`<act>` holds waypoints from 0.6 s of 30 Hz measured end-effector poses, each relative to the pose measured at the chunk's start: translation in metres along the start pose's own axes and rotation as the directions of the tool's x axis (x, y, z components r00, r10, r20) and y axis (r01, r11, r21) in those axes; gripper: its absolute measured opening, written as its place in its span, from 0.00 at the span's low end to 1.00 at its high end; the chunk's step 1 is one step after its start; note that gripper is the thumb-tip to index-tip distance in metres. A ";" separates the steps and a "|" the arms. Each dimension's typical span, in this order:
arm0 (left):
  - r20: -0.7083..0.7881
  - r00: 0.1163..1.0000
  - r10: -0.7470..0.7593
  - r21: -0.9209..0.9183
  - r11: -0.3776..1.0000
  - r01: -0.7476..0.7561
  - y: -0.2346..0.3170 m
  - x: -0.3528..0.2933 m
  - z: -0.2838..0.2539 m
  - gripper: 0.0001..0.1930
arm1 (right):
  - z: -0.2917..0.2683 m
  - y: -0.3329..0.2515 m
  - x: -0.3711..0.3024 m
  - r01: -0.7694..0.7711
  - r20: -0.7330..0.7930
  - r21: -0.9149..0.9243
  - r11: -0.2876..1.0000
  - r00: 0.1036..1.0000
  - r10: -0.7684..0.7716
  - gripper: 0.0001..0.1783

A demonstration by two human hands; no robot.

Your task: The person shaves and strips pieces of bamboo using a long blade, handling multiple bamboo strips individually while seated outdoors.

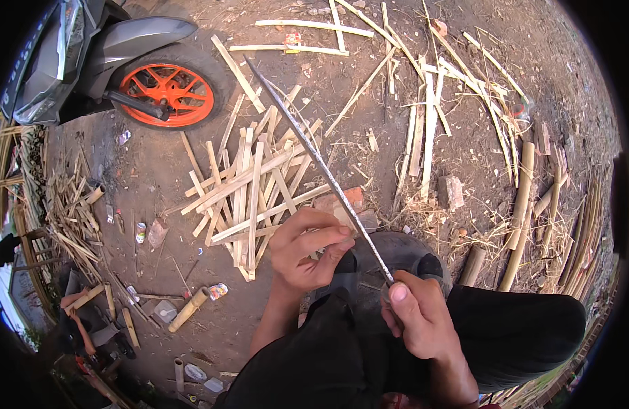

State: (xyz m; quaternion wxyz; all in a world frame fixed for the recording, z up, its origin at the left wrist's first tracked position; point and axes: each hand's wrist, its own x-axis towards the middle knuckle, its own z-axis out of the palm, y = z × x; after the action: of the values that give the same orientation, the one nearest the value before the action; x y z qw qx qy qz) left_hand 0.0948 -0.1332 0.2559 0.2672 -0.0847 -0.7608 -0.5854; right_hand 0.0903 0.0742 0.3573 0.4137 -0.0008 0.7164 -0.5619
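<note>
Holding the blade (320,160) in the right hand (423,319), with fingers clamped round the near end and thumb laid along the top. Running out from above the lap, over the ground (161,273), slanted toward its far left corner and passing above the strip pile (253,184). Probably angled that way to clear the legs (519,327); thumb on top likely for steering and resisting twist.

Holding the left hand (307,252) just beside the blade, with thumb and index tips drawn close and the other fingers curled. Can't tell whether meeting or pinching something thin. Can't identify the pale bit behind those fingers.

Seeing the strip pile crossed loosely on the ground left of middle, probably heaped there for easy reach. Also seeing loose strips (429,129) toward the far right corner, poles (522,198) near the right edge, a brick (452,192) between, likely sorted roughly by kind.

Can't see the handle, buried in the fist. Can't pick out the cutting edge. Can't make out the dark round thing (399,252) below the hands, partly covered. Seeing only part of the motorbike (140,41), cut off at the far left corner. Can barely read the co-worker (84,334) at the near left corner: small, dim, mostly a forearm.
</note>
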 end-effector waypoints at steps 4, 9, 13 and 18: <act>-0.001 1.000 -0.004 0.015 1.000 0.004 0.004 0.001 -0.001 0.12 | 0.004 0.004 0.000 0.001 0.005 -0.014 1.000 1.000 -0.001 0.30; 0.000 1.000 -0.009 0.017 1.000 0.009 0.003 -0.002 -0.001 0.12 | 0.004 0.003 0.000 0.001 -0.002 -0.024 1.000 1.000 -0.001 0.29; -0.001 1.000 -0.004 0.036 0.999 0.004 0.003 -0.001 0.001 0.12 | 0.003 0.002 -0.001 -0.008 -0.012 -0.040 0.999 1.000 0.008 0.28; -0.005 1.000 -0.004 0.049 0.999 0.004 0.002 -0.001 0.001 0.13 | 0.003 0.000 -0.002 -0.014 -0.008 -0.029 0.999 1.000 0.013 0.28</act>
State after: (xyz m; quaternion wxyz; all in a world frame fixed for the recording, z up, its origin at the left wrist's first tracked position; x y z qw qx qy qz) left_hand 0.0965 -0.1316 0.2573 0.2700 -0.0749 -0.7744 -0.5672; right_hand 0.0931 0.0721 0.3586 0.4144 0.0003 0.7262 -0.5485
